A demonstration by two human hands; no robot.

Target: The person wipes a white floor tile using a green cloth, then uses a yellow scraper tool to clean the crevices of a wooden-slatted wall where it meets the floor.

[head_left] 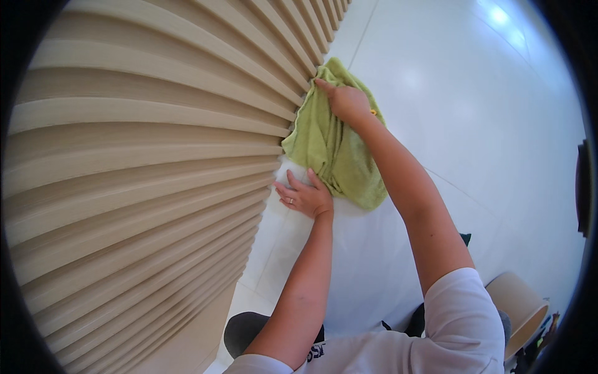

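Note:
A green towel (339, 149) lies spread and wrinkled on the white floor, its left edge against the foot of a beige slatted panel (156, 156). My right hand (346, 101) is on the towel's far part, pressing it down. Its index finger points into the corner where slats and floor meet, while the other fingers are curled in against the cloth. Nearer to me, my left hand (306, 196) rests on the floor with its fingers spread, a ring on one of them. It holds nothing, and its thumb side is beside the towel's near edge.
Glossy white floor tiles (461, 124) with thin joints stretch to the right. A beige cylindrical container (516, 305) is at the lower right, with small dark items beside it. A dark object (583, 187) stands at the far right edge. My bent knee (246, 333) is close to the panel.

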